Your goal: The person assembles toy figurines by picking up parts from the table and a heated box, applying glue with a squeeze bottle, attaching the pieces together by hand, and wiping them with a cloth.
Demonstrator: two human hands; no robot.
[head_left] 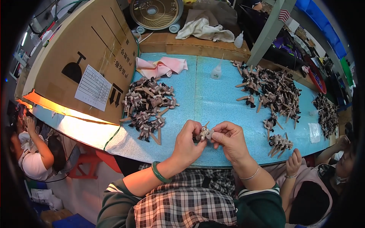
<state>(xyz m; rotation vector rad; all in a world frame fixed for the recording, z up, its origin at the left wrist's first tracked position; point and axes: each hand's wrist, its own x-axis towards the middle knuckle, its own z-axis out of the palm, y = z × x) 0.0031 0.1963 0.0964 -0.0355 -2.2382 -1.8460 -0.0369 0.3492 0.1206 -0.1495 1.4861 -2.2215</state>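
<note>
My left hand (187,143) and my right hand (229,138) meet over the front edge of the blue foam-covered table (205,102). Together they pinch one small grey and tan toy figure (205,133) with a thin stick poking up from it. A green bangle circles my left wrist and a thin bracelet my right. To the left lies a heap of similar dark and tan figures (148,106). A larger heap of such figures (272,91) is spread at the right.
A big cardboard box (83,60) leans at the left. Pink cloth (161,66), a small squeeze bottle (217,71), a white rag (205,28) and a fan (155,13) lie at the back. A person's hand (293,161) rests at the right; another person sits lower left.
</note>
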